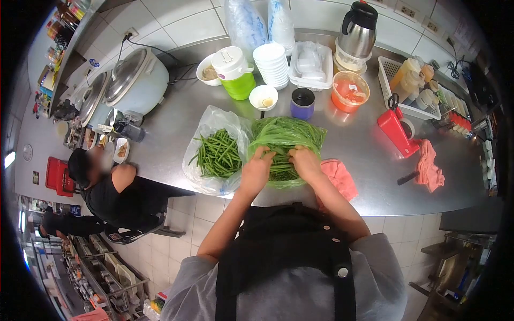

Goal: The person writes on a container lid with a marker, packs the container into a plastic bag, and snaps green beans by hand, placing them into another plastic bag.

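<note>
A green plastic bag [289,128] lies on the steel counter in front of me, with green beans [281,172] showing through its mouth. My left hand [258,167] is closed on the left side of the bag's mouth, fingers curled at the rim. On the opposite side, my right hand [304,161] grips the rim too, its fingertips partly hidden by the plastic. Just left of it sits a clear plastic bag [202,134], spread open around a pile of cut green beans [219,154].
A pink cloth [340,179] lies right of the green bag. Behind stand a purple cup [302,104], a small white bowl [263,98], a green-and-white jug [234,75] and an orange tub [349,92]. Rice cookers [136,80] and a seated person [115,187] are at left.
</note>
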### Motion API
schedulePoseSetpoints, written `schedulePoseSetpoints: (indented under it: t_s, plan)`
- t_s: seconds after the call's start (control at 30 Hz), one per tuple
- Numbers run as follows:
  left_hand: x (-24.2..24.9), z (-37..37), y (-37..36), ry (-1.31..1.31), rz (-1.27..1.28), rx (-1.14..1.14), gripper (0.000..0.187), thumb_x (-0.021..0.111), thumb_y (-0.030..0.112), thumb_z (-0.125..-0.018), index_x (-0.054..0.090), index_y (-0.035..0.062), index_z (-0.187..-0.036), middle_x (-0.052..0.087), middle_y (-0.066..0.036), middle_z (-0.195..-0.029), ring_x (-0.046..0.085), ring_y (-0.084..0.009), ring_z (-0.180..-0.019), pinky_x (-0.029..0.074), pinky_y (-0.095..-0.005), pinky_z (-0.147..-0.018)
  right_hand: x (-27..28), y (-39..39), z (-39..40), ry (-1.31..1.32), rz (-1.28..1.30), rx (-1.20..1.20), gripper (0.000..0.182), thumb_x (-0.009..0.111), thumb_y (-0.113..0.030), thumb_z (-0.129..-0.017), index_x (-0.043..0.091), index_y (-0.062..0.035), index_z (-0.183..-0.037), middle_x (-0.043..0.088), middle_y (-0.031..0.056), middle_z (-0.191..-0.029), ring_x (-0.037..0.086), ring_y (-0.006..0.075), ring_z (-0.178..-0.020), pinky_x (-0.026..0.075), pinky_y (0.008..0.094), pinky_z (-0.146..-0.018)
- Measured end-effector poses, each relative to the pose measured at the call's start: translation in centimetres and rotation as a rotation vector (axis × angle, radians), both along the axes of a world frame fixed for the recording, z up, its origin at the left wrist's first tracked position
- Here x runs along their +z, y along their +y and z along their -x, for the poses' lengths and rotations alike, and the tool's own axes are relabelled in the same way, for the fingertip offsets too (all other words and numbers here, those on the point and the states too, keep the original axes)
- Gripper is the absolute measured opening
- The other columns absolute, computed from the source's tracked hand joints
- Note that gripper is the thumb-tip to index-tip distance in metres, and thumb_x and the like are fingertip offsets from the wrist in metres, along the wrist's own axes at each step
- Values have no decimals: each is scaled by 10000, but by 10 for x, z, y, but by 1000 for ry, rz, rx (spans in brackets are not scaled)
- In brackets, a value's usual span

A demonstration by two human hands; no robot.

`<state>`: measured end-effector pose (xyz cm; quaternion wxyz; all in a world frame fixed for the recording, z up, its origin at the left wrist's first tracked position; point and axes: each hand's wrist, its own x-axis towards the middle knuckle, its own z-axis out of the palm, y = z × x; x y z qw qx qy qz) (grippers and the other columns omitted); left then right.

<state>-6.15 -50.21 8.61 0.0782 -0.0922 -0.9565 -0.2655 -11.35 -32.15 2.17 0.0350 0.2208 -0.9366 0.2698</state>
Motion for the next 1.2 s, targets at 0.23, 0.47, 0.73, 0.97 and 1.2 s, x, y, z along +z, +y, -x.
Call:
schedulePoseSetpoints:
  t_s: [0.23, 0.47, 0.73, 0.97, 1.2]
  plan:
    - [-2, 16, -6, -38, 128, -122, 155, 636, 171, -887, 692, 80, -998, 651, -112, -945, 651, -347, -819, 531, -445, -699, 38, 8, -9, -63, 251, 27, 141, 686, -69, -789, 737, -47, -918, 641, 121, -888, 614, 320, -956, 502, 420, -805]
    - [-3, 16, -5, -16, 53, -107, 114, 642, 142, -872, 680, 57, -937, 645, -130, -876, 643, -344, -761, 527, -417, -670, 41, 11, -11, 31, 247, -18, 155, 705, -82, -786, 745, -57, -934, 649, 93, -887, 620, 305, -929, 500, 409, -809]
    - [-12, 14, -7, -245, -844, 151, 175, 594, 134, -940, 687, -8, -982, 692, -84, -893, 643, -140, -755, 499, -284, -689, 41, 4, -5, -720, 971, -84, 150, 666, -107, -911, 714, 10, -991, 680, 35, -881, 622, 115, -786, 515, 249, -721]
    - [-14, 4, 0, -507, -933, -67, 278, 515, 192, -1015, 645, -32, -1115, 693, -75, -946, 640, -137, -898, 487, -276, -873, 46, 5, -1, -715, 1188, -44, 170, 654, -106, -927, 697, 32, -1018, 705, 57, -967, 625, 94, -766, 533, 232, -718]
    - [-20, 0, 2, -455, -868, -60, 187, 570, 159, -969, 648, -6, -1012, 684, -47, -921, 635, -134, -872, 493, -291, -827, 52, -1, -9, -554, 1010, -36, 142, 650, -71, -908, 689, 35, -995, 705, 65, -953, 610, 99, -728, 521, 248, -688]
